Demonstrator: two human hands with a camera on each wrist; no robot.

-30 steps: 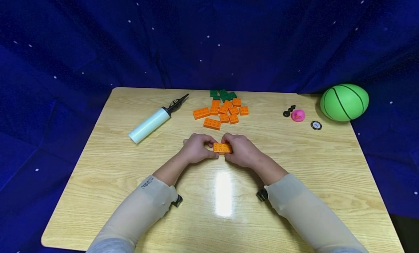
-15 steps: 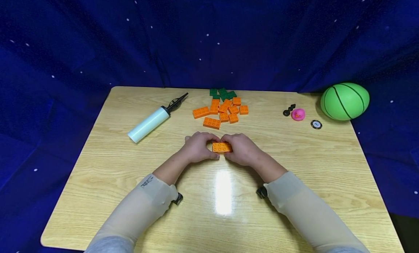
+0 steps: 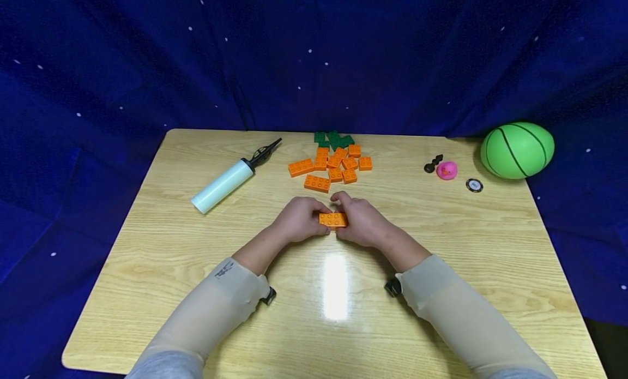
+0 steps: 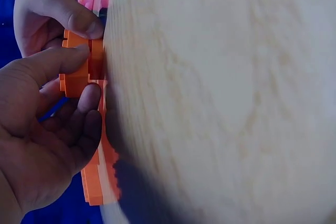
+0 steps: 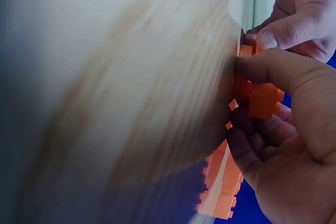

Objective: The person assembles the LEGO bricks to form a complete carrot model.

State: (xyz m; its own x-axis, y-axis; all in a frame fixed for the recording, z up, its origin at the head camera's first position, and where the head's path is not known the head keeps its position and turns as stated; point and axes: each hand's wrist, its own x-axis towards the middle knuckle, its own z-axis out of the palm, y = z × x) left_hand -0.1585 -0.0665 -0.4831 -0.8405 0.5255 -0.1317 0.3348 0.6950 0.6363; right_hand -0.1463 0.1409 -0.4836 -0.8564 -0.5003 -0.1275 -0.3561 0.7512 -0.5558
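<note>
At mid-table, two orange building bricks sit one on the other, offset; the head view shows the studded upper brick [image 3: 332, 220]. My left hand [image 3: 296, 220] pinches the upper brick from the left, its thumb [image 4: 73, 59] pressed on the near side. My right hand [image 3: 363, 222] holds the right end, its thumb on the lower brick [image 5: 242, 86] and its index finger [image 3: 338, 197] lifted off on the far side. Both wrist views show the lower brick low at the table surface; whether it touches is unclear. My palms hide the bricks' ends.
Several loose orange bricks [image 3: 317, 184] lie beyond my hands, with green bricks [image 3: 338, 141] behind them. A hand pump [image 3: 223, 186] lies to the left. At right are a pink rubber duck [image 3: 447, 170], a black trinket [image 3: 433, 164], a poker chip [image 3: 474, 185] and a green ball [image 3: 517, 150].
My right index finger has risen away from the bricks' far side. My left hand has shifted slightly right, closer round the upper brick. The bricks stay nearly in place.
</note>
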